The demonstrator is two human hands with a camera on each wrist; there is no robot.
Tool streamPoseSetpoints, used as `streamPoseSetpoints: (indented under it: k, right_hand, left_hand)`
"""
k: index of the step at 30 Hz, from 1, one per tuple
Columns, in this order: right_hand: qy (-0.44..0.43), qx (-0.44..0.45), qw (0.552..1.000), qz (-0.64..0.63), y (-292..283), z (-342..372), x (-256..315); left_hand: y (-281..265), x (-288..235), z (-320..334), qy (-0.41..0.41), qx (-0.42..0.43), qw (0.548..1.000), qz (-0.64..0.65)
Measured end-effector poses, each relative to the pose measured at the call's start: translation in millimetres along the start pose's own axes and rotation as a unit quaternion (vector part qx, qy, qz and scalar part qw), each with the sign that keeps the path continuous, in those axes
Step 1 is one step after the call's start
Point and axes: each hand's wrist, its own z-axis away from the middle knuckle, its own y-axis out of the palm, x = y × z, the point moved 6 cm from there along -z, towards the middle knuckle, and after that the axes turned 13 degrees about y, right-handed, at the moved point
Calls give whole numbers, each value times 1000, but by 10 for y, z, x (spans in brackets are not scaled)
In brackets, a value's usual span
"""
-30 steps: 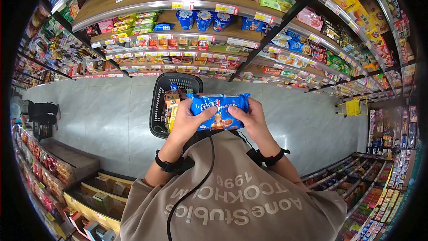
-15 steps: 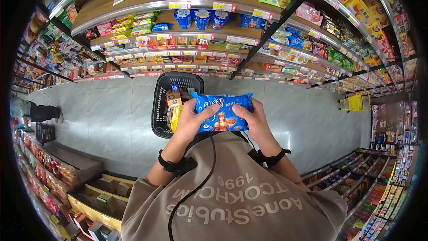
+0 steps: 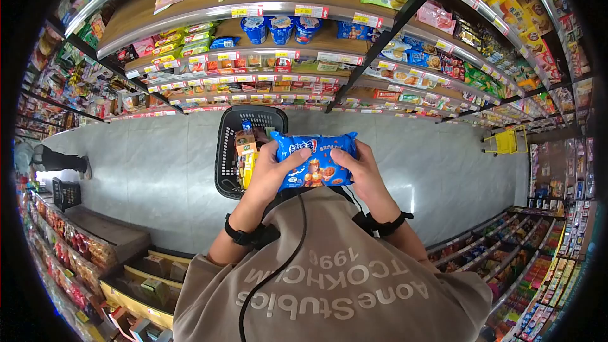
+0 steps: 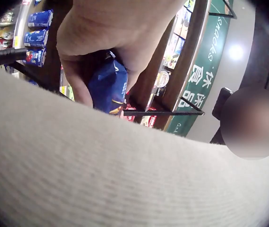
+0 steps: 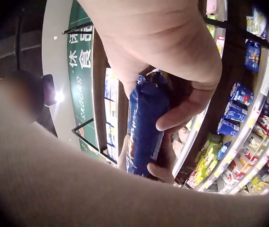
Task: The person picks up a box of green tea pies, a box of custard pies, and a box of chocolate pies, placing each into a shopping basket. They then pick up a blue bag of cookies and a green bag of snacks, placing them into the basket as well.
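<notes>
Both hands hold a blue cookie packet level in front of the chest, its printed face turned up in the head view. My left hand grips one end and my right hand the other. The thumbs lie over the front while the fingers go behind it, mostly hidden in the head view. In the left wrist view the packet's crimped end sits between thumb and fingers. The right wrist view shows the packet side-on, with fingertips of both hands behind it.
A black basket with several packaged goods stands on the floor at left, partly behind the left forearm. Snack shelves rise ahead, holding blue cups. A yellow cart stands far right. At far left, a person's leg appears beside another basket.
The packet has tilted so its face shows more fully, both hands keeping their grip. The shelves have shifted slightly left in view. The person at far left has moved a little.
</notes>
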Motion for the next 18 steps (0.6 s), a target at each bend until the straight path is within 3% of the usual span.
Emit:
streamPoseSetpoints:
  k: [4,9,13,15,17,18]
  right_hand:
    - [0,6,1000,25,-65,-50,8]
    - [7,7,1000,6,-28,-20,63]
    - [-9,1,999,39,-132,-98,64]
    - [-12,28,998,53,-188,-172,-8]
    - [-9,38,998,59,-279,-241,-110]
    - [-8,-3,998,59,-218,-160,-7]
  left_hand:
    - [-8,18,-15,1,-2,1000,-13]
    - [19,12,32,-33,7,997,63]
    - [49,-166,-19,18,125,987,-99]
    - [-58,-23,-85,-2,132,985,-110]
    - [-148,-129,-150,30,146,977,-153]
    - [-225,-196,-176,48,139,976,-163]
